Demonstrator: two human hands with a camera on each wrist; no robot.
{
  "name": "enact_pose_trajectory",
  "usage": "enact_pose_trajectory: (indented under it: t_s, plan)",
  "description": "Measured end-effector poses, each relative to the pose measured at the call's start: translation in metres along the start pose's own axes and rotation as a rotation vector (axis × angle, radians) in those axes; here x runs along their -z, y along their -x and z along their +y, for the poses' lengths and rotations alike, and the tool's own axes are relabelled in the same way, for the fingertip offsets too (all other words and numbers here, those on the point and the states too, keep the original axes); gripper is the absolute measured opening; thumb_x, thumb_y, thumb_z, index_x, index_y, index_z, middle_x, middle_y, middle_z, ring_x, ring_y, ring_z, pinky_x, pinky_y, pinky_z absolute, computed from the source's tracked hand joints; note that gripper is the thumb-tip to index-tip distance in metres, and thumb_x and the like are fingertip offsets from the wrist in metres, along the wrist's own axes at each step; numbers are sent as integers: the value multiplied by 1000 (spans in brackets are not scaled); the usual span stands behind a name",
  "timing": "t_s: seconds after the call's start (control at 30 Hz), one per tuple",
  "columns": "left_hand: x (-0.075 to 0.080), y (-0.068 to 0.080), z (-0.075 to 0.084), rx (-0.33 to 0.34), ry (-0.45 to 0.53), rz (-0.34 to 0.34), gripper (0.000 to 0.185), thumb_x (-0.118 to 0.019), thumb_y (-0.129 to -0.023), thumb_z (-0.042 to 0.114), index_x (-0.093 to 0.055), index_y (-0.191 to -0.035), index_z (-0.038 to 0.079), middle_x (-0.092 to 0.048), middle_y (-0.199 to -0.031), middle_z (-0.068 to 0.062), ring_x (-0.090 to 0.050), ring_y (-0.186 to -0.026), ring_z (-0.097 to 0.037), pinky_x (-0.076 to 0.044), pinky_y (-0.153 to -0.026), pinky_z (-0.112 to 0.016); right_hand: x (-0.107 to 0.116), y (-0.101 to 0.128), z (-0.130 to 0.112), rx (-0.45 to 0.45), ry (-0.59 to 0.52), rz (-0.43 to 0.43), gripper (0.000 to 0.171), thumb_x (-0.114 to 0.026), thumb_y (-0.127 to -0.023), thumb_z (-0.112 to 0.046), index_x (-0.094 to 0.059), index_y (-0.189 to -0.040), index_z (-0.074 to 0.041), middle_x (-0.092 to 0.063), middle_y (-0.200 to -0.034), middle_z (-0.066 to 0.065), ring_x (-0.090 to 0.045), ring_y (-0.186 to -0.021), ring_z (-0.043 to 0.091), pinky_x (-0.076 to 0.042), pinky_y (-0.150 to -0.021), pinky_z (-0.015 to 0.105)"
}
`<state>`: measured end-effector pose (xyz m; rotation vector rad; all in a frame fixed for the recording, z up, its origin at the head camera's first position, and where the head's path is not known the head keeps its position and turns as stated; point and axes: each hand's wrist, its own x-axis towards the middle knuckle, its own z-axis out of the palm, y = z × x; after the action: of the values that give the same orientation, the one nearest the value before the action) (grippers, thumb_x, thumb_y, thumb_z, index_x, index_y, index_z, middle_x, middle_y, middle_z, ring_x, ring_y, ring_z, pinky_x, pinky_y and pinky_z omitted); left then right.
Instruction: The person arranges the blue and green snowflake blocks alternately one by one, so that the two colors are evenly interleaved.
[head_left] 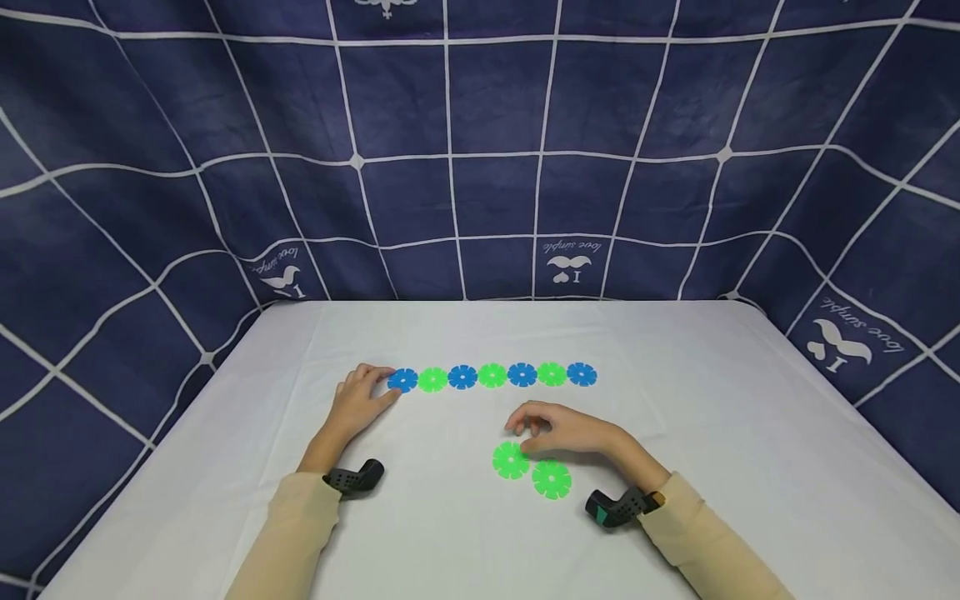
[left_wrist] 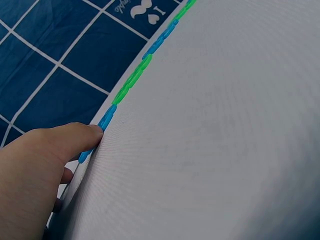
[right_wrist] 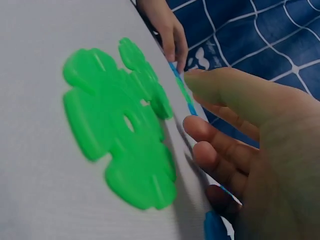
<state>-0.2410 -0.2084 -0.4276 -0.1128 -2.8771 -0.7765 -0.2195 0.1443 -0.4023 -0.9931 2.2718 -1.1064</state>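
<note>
Seven flat flower-shaped discs lie in a row (head_left: 492, 376) on the white table (head_left: 712, 433), alternating blue and green. My left hand (head_left: 378, 385) rests at the row's left end, its fingertips touching the leftmost blue disc (head_left: 402, 380). The left wrist view shows the thumb (left_wrist: 92, 132) against that blue disc (left_wrist: 106, 120). My right hand (head_left: 525, 433) hovers with loosely bent fingers just over a loose green disc (head_left: 511, 460), holding nothing. A second green disc (head_left: 552, 479) lies beside it. In the right wrist view the green disc (right_wrist: 120, 125) lies flat beside my right hand (right_wrist: 192, 102).
A dark blue cloth with a white grid (head_left: 480, 125) hangs behind and around the table. Black wrist cameras (head_left: 356, 479) (head_left: 618, 507) sit on both forearms. Bare white tabletop stretches to the right and towards the front edge.
</note>
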Motion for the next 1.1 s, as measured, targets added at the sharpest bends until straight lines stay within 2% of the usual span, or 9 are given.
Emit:
enact_pose_trajectory:
  t_s: [0.17,0.4,0.53,0.77,1.1]
  plan:
    - [0,0,0,-9,4,3,49,-58,-85,36,-53,-124,8,-48,-119,-14,-42,-113,-32,-28,-91,-47,-5,-1,2,-2,18,-32,32,-64,-82,-25,-58,-112,-22,-55,-104,-2,-46,-88,10,-39,-79,24]
    - [0,0,2,-15,0,5,49,-58,-85,36,-53,-124,8,-49,-118,-15,-43,-112,-32,-28,-92,-48,-8,2,-3,-10,164,-53,40,-68,-77,-39,-56,-114,-32,-51,-106,-11,-41,-96,8,-29,-84,32]
    - [-1,-1,2,3,3,6,48,-58,-85,36,-53,-124,8,-48,-119,-14,-42,-114,-31,-27,-93,-47,-9,1,-5,-1,217,-69,43,-69,-75,-41,-55,-116,-34,-49,-109,-12,-40,-105,8,-26,-88,37]
    - [0,-2,2,11,-7,-5,49,-57,-85,36,-52,-125,8,-48,-120,-14,-42,-115,-32,-28,-93,-48,-8,0,-4,-4,212,-73,42,-68,-76,-39,-56,-115,-33,-48,-109,-12,-40,-108,9,-25,-89,38]
    - [1,-1,2,9,0,-12,49,-57,-85,36,-53,-124,8,-48,-121,-15,-41,-115,-32,-28,-91,-47,-9,-2,-1,-21,196,-66,42,-69,-75,-40,-55,-114,-34,-48,-104,-13,-41,-100,6,-25,-87,36]
